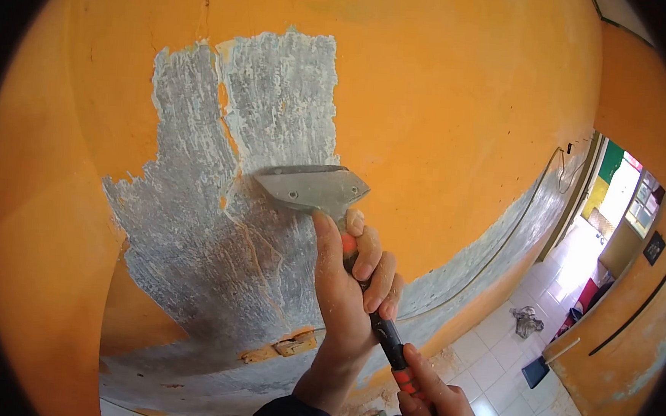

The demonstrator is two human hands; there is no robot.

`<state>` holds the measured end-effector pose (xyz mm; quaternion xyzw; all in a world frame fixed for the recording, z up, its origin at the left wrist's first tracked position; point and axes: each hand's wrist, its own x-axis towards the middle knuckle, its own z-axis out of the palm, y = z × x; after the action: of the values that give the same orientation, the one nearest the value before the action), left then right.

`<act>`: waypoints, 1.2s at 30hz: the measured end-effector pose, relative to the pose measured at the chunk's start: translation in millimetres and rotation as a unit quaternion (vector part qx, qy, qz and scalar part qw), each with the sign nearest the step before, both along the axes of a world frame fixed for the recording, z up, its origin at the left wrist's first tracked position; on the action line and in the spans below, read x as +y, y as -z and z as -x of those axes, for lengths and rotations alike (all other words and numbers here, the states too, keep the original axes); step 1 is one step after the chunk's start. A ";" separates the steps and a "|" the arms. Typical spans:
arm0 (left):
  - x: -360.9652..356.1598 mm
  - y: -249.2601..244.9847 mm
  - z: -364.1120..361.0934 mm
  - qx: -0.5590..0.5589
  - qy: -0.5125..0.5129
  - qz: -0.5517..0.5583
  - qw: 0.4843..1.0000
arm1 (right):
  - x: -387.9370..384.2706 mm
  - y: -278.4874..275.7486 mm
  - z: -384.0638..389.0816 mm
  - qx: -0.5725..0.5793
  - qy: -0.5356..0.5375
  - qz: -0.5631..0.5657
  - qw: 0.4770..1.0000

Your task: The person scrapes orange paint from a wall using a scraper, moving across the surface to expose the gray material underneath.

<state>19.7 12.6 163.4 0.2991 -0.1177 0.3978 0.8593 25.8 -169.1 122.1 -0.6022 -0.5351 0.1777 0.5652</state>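
Note:
A wide metal scraper (pixel 315 189) lies with its blade against the wall, at the right side of a bare grey patch (pixel 279 98) where the orange paint (pixel 445 123) is gone. My left hand (pixel 355 286) is wrapped round the upper part of the black and red handle (pixel 387 337), its thumb up near the blade. Lower down, my right hand (pixel 443 405) grips the red-marked end of the same handle. A crack with orange remnants runs down through the grey patch.
Below the patch, a broken wall box (pixel 294 344) sits in a hole. A cable (pixel 490 259) runs along the wall at the right. Beyond are a tiled floor (pixel 491 370), a dustpan (pixel 536 371), a crumpled bag (pixel 527 322) and a bright doorway (pixel 612 194).

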 end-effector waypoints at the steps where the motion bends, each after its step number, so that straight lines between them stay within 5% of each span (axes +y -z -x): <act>1: 1.8 -5.7 -0.4 0.006 -0.010 -0.012 1.000 | 2.7 -3.1 0.2 0.002 -0.003 -0.002 1.000; 36: 1.3 -8.5 -2.0 0.018 -0.021 -0.010 1.000 | 7.7 3.0 -4.0 -0.053 0.017 -0.042 0.998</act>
<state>21.7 13.9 171.8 0.3167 -0.0999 0.4094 0.8498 29.7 -161.4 119.2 -0.5957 -0.5606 0.1138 0.5638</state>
